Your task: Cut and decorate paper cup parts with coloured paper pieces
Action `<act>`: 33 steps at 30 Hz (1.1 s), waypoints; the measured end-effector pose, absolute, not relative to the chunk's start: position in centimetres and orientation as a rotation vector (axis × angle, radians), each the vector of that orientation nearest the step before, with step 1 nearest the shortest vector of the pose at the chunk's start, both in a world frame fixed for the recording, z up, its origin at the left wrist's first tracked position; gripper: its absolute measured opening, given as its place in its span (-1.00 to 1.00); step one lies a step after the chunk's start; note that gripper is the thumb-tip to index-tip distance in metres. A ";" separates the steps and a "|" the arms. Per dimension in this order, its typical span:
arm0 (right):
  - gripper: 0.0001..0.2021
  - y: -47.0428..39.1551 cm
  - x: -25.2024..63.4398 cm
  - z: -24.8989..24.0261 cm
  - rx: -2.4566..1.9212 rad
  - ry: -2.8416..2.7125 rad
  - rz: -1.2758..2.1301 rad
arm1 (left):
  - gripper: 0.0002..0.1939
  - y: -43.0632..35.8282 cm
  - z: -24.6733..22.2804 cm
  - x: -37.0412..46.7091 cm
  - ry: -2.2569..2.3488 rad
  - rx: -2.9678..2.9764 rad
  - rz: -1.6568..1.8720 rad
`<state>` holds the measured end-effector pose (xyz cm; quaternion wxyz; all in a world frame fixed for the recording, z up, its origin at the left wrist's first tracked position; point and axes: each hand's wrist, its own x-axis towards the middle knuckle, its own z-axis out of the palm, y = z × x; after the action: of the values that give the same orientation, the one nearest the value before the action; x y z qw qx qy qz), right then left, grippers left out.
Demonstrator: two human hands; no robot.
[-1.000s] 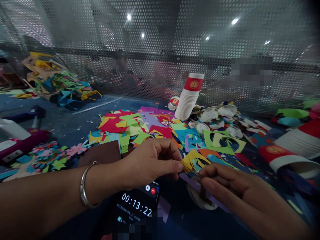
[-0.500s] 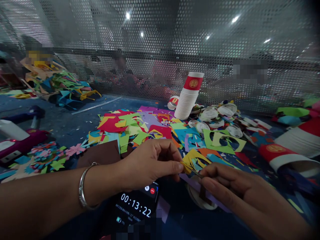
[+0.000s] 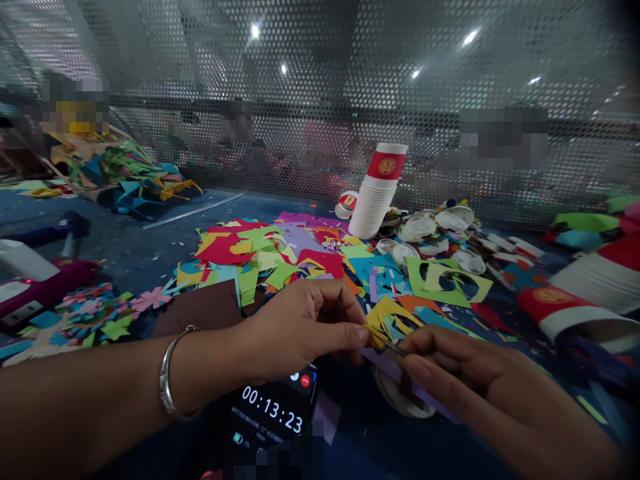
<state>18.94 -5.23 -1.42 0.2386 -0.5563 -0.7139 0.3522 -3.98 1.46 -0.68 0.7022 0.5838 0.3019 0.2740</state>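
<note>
- Over a blue table [image 3: 135, 250], head view: the left hand [image 3: 295, 330] pinches a yellow paper piece [image 3: 373, 335] between thumb and forefinger.
- Opposite, the right hand [image 3: 470, 380] grips a slim metal tool [image 3: 397, 349], its tip at the paper.

Phone [image 3: 273, 412] down at 7 o'clock reads 00:13:23 in big white digits, red hang-up icon [image 3: 305, 381] above it, looks like 77% by the battery symbol. Other lines are too tiny for me, sorry. Cup stack [image 3: 376, 193] at 2 o'clock has a round gold emblem on red, and so does the cup lying sideways [image 3: 555, 313] just past 3. Can't read either lol.
</note>
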 end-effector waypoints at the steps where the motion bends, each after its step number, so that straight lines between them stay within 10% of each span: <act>1: -0.56 -5.2 18.9 -1.4 -1.519 -1.951 0.971 | -0.70 1.5 -0.7 -4.0 0.668 1.298 0.609; 33: -0.59 -5.9 19.3 -1.8 -1.514 -1.976 0.933 | -0.59 1.4 -0.8 -4.1 0.682 1.244 0.559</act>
<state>19.34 -5.86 -1.76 0.2393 -0.5529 -0.7217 0.3409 -4.10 1.37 -0.77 0.7230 0.5636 0.3090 0.2531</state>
